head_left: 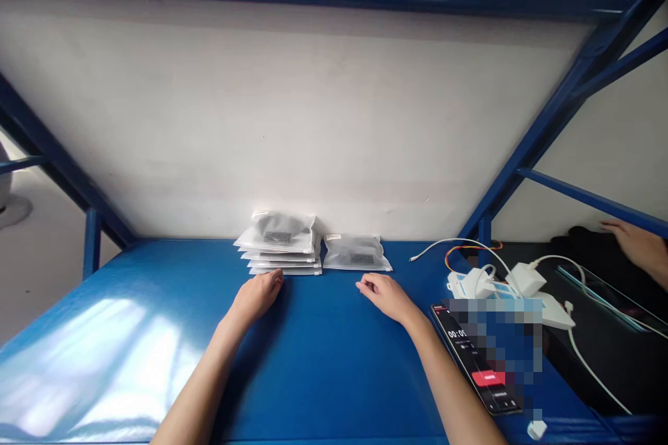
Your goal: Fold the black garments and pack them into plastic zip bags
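My left hand (259, 296) rests on the blue surface (323, 361), its fingers curled in with nothing seen in them. Just beyond it a stack of frosted zip bags (284, 236) stands against the wall, each bag lying flat on the one below. Dark contents and a printed label show through the top bag. To the right of the stack lies a single frosted zip bag (358, 252), also with something dark inside. My right hand (386, 295) sits in front of that single bag, apart from it, its fingers curled and holding nothing visible.
To the right are a phone (472, 361) showing a timer, a white power strip (553, 309) with plugs, and loose white cables (579, 268). Blue metal bars (553, 111) frame the space, and a white wall (313, 118) closes the back. Another person's hand (639, 247) is at far right.
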Motion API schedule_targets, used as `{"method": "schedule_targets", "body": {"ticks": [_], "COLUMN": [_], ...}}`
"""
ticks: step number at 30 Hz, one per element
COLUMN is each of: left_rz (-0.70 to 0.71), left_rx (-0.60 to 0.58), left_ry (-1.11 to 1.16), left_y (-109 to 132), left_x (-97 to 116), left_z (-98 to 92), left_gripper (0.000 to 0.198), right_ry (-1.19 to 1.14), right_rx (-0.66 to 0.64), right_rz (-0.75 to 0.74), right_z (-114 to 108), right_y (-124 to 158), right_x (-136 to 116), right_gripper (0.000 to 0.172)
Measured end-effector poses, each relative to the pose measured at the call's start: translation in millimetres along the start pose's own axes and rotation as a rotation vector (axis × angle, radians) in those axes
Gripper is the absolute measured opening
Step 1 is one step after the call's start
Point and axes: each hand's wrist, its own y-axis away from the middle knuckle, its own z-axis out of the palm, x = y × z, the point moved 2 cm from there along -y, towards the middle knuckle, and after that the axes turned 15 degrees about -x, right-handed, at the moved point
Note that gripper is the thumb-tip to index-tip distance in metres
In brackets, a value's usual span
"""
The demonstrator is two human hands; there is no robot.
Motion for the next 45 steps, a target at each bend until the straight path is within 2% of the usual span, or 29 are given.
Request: {"method": "schedule_targets", "body": {"ticks": [13,15,17,18,20,22,25,28,31,34,36,39,42,45], "left_rz": [0.005,0.007,0.012,0.017,0.036,0.07,0.176,0.305,0.446,0.599,0.713,0.884,0.956,0.921], "left_rx": [0.008,0.01,0.015,0.019,0.028,0.035,0.061,0.135,0.3,0.453,0.439,0.301,0.222,0.215], "left_ry": [-0.004,-0.002,0.002,0.004,0.009,0.016,0.073,0.162,0.202,0.116,-0.005,-0.165,-0.172,-0.119], "left_y": [0,0,1,2,3,4,4,5,9,18,23,23,17,13], "left_x": [-2,-3,-2,-2,1,6,17,32,48,68,83,101,103,92], "left_z": [1.8,2.0,1.3,0.8,-0.6,-1.2,1.0,6.6,10.9,13.6,17.2,25.0,28.8,24.7], "left_gripper": [0.027,0.028,0.027,0.026,0.024,0.024,0.024,0.025,0.03,0.037,0.049,0.068,0.05,0.039], "right_ry": [0.061,0.068,0.098,0.141,0.266,0.37,0.386,0.374,0.374,0.361,0.317,0.192,0.079,-0.032], "right_rx": [0.01,0.019,0.082,0.144,0.286,0.377,0.378,0.346,0.316,0.276,0.268,0.295,0.345,0.46], "right_rz": [-0.019,-0.026,-0.041,-0.046,-0.03,0.021,0.072,0.064,0.057,0.051,0.029,-0.04,-0.092,-0.084], "right_z": [4,4,4,3,2,2,0,-5,-7,6,22,48,59,53], "right_y": [-2,-2,-4,-4,-7,-9,-12,-8,9,39,63,91,103,106], "right_x": [3,2,2,3,6,13,22,22,13,1,-8,-23,-31,-28], "right_gripper": [0.037,0.032,0.018,0.018,0.038,0.051,0.046,0.037,0.032,0.031,0.03,0.029,0.025,0.02]}}
